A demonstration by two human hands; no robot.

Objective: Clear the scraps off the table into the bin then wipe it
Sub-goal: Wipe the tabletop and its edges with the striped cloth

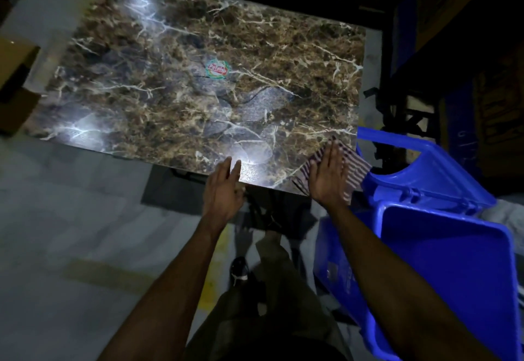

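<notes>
**Wiping under way at the near right corner**

The right hand lies flat on a striped cloth, fingers straight and close together, pressing it onto the near right corner of the marble-patterned tabletop. Part of the cloth hangs over the edge, just beside the open blue bin standing at that corner. The left hand hovers at the near edge, fingers straight and slightly spread, holding nothing. No loose scraps show on the tabletop; only a round label sits near the middle, apparently stuck on. So the clearing looks finished and the wiping step is in hand. The next move probably calls for sweeping the cloth across the remaining surface towards the far and left sides, keeping the palm flat.
</notes>
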